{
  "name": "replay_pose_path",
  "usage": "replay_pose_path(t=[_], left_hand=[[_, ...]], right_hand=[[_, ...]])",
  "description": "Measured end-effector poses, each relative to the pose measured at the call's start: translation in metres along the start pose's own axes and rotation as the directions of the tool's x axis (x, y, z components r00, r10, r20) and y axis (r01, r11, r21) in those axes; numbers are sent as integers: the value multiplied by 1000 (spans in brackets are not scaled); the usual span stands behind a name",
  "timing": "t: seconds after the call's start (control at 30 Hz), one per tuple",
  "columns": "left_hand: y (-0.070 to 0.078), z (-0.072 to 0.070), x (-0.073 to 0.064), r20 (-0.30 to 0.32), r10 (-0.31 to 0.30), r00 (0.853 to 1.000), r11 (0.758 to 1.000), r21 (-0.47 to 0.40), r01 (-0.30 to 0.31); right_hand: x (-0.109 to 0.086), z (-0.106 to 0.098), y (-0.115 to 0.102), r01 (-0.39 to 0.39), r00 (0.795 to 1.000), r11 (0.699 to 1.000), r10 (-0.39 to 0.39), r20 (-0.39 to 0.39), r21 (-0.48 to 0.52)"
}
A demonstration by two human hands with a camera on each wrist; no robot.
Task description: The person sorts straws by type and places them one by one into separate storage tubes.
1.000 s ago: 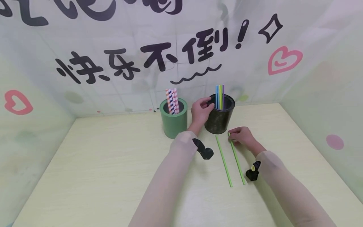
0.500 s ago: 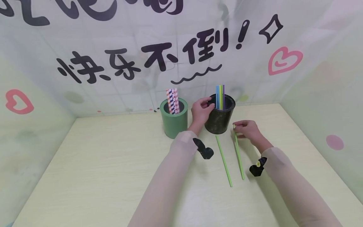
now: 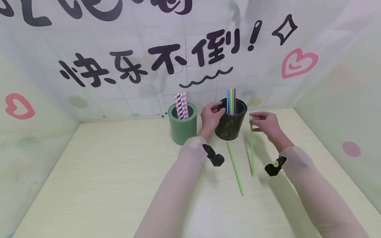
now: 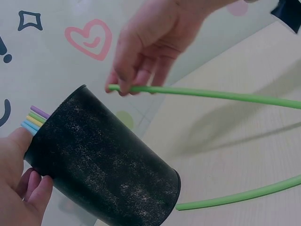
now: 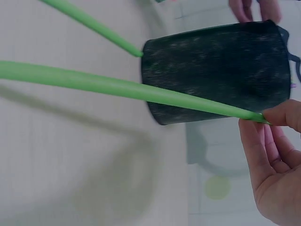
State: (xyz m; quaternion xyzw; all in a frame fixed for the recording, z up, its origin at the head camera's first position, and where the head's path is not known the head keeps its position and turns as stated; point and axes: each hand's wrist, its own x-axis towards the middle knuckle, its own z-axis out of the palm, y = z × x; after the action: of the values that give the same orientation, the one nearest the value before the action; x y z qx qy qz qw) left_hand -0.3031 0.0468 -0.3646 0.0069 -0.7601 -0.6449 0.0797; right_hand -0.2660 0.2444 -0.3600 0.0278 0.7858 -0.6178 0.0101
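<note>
Pinched near its top end between the thumb and fingers of my right hand [image 3: 267, 125], a green drinking straw [image 3: 252, 150] hangs nearly upright just right of the black can [image 3: 228, 127]. My left hand [image 3: 210, 116] grips that can at the left of its rim, with the thumb at the rim and the fingers curled against the side in the left wrist view. Blue, yellow, green and purple straws [image 4: 33, 120] stick out of the can's mouth. A second green straw [image 3: 235, 169] lies on the table in front of it.
A green can [image 3: 183, 132] holding striped paper straws [image 3: 181, 106] stands left of my left hand. The pale wooden table [image 3: 113, 172] ends at a printed backdrop [image 3: 143, 99] behind both cans.
My right hand has lifted one green straw from the table by its far end and moved it up and slightly right, turning it upright. The left hand has stayed on the black can.
</note>
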Motion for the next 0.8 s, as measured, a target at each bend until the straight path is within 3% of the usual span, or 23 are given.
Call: replay_pose_path(t=[0.33, 0.8], left_hand=[[2, -1, -1, -2, -3, 1000, 1000, 0, 3], [1, -1, -1, 3, 4, 1000, 1000, 2, -4]], right_hand=[[5, -7, -50, 125, 987, 988, -115, -111, 88], [10, -11, -118, 229, 966, 956, -200, -163, 183]])
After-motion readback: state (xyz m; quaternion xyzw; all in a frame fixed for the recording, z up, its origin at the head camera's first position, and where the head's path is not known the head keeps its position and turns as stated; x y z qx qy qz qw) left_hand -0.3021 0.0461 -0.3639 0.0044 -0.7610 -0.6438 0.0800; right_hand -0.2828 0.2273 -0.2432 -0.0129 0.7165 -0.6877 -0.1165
